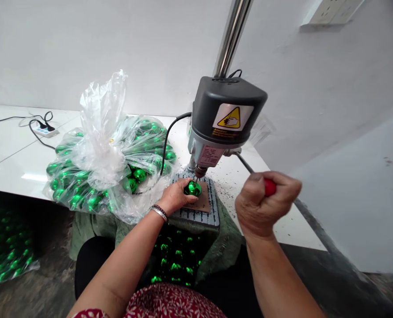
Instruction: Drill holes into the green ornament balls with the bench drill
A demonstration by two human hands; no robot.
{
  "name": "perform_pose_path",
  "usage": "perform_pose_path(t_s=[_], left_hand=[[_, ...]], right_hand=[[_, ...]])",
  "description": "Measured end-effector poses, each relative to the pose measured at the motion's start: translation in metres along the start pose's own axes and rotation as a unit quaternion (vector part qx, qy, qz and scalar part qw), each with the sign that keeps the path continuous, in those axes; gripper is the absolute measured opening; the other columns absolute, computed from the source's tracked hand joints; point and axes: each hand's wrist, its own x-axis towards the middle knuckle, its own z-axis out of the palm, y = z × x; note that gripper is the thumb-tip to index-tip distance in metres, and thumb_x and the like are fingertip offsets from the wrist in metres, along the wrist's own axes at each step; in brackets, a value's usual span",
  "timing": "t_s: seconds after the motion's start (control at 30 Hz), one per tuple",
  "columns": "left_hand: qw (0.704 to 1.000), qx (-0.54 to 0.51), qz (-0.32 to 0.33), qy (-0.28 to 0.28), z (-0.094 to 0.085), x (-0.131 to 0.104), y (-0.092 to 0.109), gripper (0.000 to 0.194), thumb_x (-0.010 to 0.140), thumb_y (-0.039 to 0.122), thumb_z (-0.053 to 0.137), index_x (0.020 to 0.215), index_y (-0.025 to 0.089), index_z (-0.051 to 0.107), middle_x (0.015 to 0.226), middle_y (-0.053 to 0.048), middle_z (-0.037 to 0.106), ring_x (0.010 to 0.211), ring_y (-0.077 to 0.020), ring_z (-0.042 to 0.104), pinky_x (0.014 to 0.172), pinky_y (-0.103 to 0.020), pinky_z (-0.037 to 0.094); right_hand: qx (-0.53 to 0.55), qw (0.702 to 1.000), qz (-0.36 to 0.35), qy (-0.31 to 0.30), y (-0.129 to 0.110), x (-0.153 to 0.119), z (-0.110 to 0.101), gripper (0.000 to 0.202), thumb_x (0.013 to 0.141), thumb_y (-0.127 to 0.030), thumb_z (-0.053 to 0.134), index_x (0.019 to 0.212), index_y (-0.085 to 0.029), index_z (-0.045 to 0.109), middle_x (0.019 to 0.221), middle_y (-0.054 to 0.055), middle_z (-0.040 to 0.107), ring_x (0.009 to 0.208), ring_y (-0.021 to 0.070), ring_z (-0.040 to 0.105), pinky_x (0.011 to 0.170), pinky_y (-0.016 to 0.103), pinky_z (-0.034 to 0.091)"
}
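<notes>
A shiny green ball [194, 188] rests on a brown board [201, 204] on the base [212, 214] of a drill press [229, 119]. My left hand [174, 196] is closed around the ball's left side, thumb in front and fingers behind. Just above the ball is the drill chuck [200, 171]; whether the bit touches the ball I cannot tell. On the right, my right hand [265, 201] is wrapped round the red knob [269, 187] of the press's feed lever [245, 162].
A clear plastic bag [103, 150] full of green balls lies left of the press. More green balls [176, 256] are below the table edge, and another bag [7, 247] is at the lower left. A power strip [46, 130] and cords lie behind. Dark shavings dot the white table [236, 185].
</notes>
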Motion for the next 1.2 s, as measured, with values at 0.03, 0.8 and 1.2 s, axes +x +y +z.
perform_pose_path(t_s=[0.03, 0.8, 1.2], left_hand=[[1.000, -0.004, -0.001, 0.001, 0.000, 0.000, 0.000, 0.060, 0.064, 0.030, 0.076, 0.122, 0.026, 0.061, 0.113, -0.004, 0.068, 0.102, -0.0248, 0.063, 0.092, -0.034, 0.048], [0.993, 0.036, 0.018, -0.111, -0.048, -0.088, 0.026, 0.059, 0.073, 0.025, 0.066, 0.132, 0.021, 0.056, 0.120, -0.007, 0.067, 0.073, -0.0152, 0.064, 0.075, -0.031, 0.053], [0.880, 0.398, -0.255, 0.046, -0.122, -0.060, -0.048, 0.058, 0.080, 0.033, 0.055, 0.135, 0.017, 0.047, 0.124, -0.019, 0.062, 0.110, -0.0349, 0.061, 0.087, -0.043, 0.048]], right_hand=[[0.001, 1.000, 0.007, -0.004, -0.001, 0.011, 0.003, 0.012, 0.083, -0.027, 0.051, 0.080, -0.016, 0.047, 0.072, -0.001, 0.049, 0.061, 0.0051, 0.045, 0.057, 0.020, 0.037], [-0.001, 0.974, 0.171, -0.151, -0.019, 0.096, 0.024, 0.018, 0.086, -0.029, 0.045, 0.075, -0.014, 0.045, 0.064, -0.007, 0.038, 0.064, 0.0017, 0.035, 0.067, 0.023, 0.030], [0.008, 0.972, 0.186, -0.142, -0.017, 0.093, 0.025, 0.023, 0.084, -0.035, 0.041, 0.083, -0.014, 0.051, 0.073, -0.007, 0.047, 0.074, 0.0044, 0.045, 0.072, 0.030, 0.030]])
